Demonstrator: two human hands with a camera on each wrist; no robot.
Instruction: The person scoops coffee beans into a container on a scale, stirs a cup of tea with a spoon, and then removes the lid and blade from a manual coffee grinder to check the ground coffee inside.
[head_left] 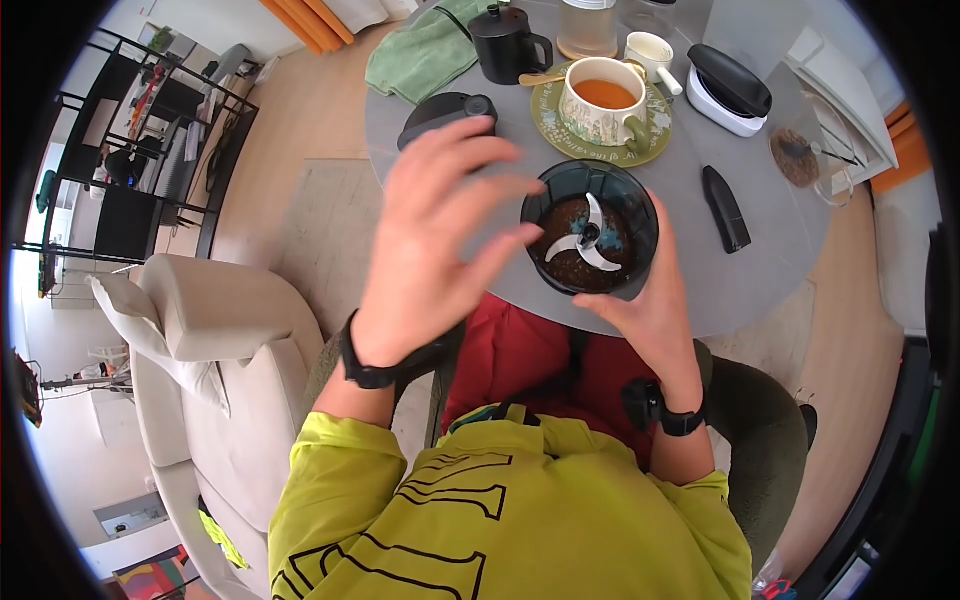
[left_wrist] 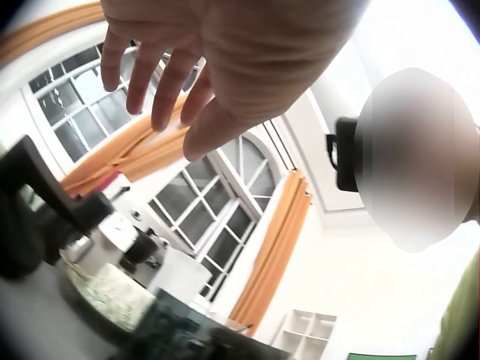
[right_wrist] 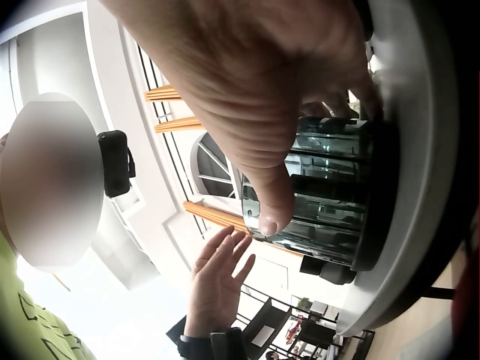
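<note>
A dark, see-through blender cup (head_left: 545, 262) stands near the table's front edge, with a three-armed blade (head_left: 591, 206) and brown grounds (head_left: 600, 250) inside. My right hand (head_left: 655, 300) grips the cup's right side, and in the right wrist view the thumb of that hand (right_wrist: 262, 135) lies along the clear ribbed wall (right_wrist: 330, 195). Raised to the left of the cup, my left hand (head_left: 430, 230) has its fingers spread and holds nothing. The left wrist view also has this hand (left_wrist: 247, 67) in the air, fingers apart.
Behind the cup, a mug of tea (head_left: 577, 115) stands on a green plate (head_left: 645, 150). A black pot (head_left: 497, 50), a green cloth (head_left: 420, 60) and a black lid-like object (head_left: 430, 115) lie left; a black handheld device (head_left: 725, 210) and a white-and-black case (head_left: 720, 110) lie right.
</note>
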